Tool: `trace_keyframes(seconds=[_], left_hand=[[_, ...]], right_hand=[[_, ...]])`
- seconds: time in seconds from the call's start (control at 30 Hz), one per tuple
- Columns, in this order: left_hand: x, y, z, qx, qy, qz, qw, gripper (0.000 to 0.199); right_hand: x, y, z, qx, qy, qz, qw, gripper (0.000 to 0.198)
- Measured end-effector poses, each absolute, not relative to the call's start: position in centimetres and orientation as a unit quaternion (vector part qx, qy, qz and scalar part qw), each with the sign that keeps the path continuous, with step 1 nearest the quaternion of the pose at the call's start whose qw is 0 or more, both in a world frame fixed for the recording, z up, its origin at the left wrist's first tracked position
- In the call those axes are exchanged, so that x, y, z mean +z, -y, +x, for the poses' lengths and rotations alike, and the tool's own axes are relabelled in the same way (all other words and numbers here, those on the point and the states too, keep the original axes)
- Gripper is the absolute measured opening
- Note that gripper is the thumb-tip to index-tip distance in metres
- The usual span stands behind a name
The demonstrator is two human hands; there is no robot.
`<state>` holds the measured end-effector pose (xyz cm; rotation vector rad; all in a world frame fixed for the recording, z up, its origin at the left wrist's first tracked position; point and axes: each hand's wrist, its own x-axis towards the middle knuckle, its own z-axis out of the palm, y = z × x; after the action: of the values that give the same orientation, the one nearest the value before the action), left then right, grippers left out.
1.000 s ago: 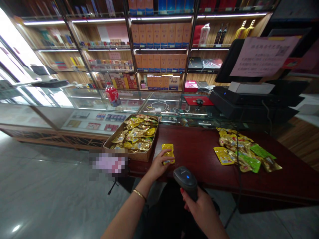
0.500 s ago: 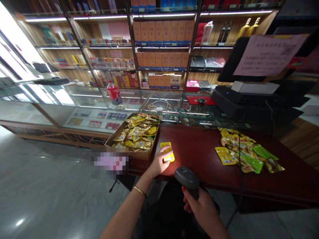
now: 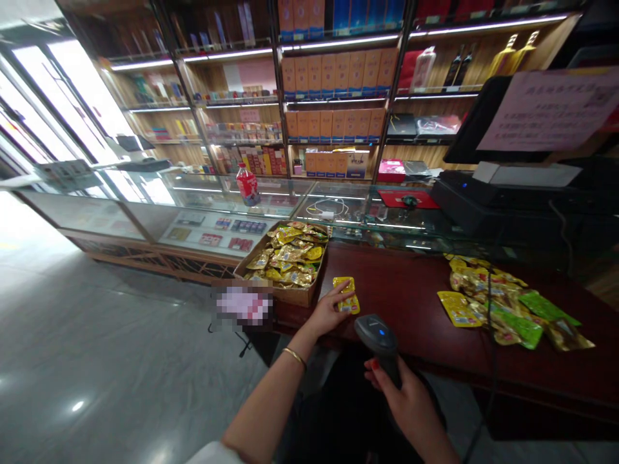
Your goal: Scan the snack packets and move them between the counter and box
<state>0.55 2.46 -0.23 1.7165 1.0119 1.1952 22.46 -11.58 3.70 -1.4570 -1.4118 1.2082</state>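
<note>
My left hand (image 3: 330, 309) has its fingers over a small yellow snack packet (image 3: 349, 298), holding it against the dark red tabletop (image 3: 387, 270). Wrapped round the handle of a black barcode scanner (image 3: 380, 336) is my right hand (image 3: 409, 390). The scanner's head points toward the packet, and a small blue light glows on its top. Left of the packet, a cardboard box (image 3: 305, 297) is full of gold and yellow packets. On the right side of the table lies a loose pile of gold, yellow and green packets (image 3: 507, 303).
A black cable (image 3: 490, 348) crosses in front of the loose pile. Behind the table stands a glass display counter (image 3: 285, 206) bearing a red-labelled bottle (image 3: 247, 187). A monitor with a pink paper sheet (image 3: 551, 109) is at the right. Lit shelves of boxes line the wall.
My view has swung left, so everything sits further right in it. The bright patch of light on the packet is gone, and the scanner's blue light now shows. Both hands keep their holds.
</note>
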Motion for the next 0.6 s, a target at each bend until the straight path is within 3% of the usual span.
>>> trace_keyframes(seconds=[0.27,0.6], left_hand=[[-1.3,-2.9,1.1,0.491,-0.397,0.666,0.397,0.061],[-3.0,-4.4,0.8,0.485,-0.378,0.720,0.323,0.066]], right_hand=[[2.9,12.7,22.6,0.436,0.537,-0.619,0.371,0.058],[3.8,14.2,21.6,0.443,0.530,-0.605,0.396,0.052]])
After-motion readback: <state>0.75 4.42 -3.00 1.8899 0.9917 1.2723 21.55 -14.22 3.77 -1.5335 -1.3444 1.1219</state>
